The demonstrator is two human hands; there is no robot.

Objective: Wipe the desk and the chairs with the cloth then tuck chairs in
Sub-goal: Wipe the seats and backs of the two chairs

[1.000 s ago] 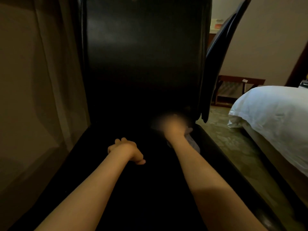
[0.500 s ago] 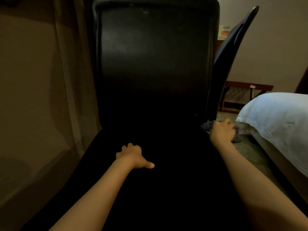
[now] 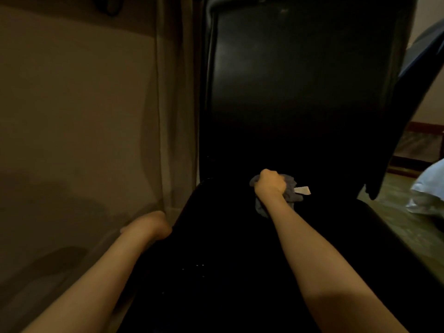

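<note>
1. I count two chairs: a black chair (image 3: 300, 80) straight ahead and a second chair (image 3: 418, 104) edge-on at right.
2. One grey cloth (image 3: 292, 192) (white tag showing) is bunched at the rear of the seat (image 3: 228, 260), clenched in the right hand (image 3: 270, 185).
3. The left hand (image 3: 153, 227) sits at the seat's left edge; it is blurred, so I cannot tell its grip.
4. A curtain (image 3: 173, 104) hangs at left; a bed (image 3: 430, 188) and the floor (image 3: 396, 217) are at right.

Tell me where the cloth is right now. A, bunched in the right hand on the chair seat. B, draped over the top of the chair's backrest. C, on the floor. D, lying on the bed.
A: the right hand grips the grey cloth against the black chair seat, just in front of the backrest.
</note>
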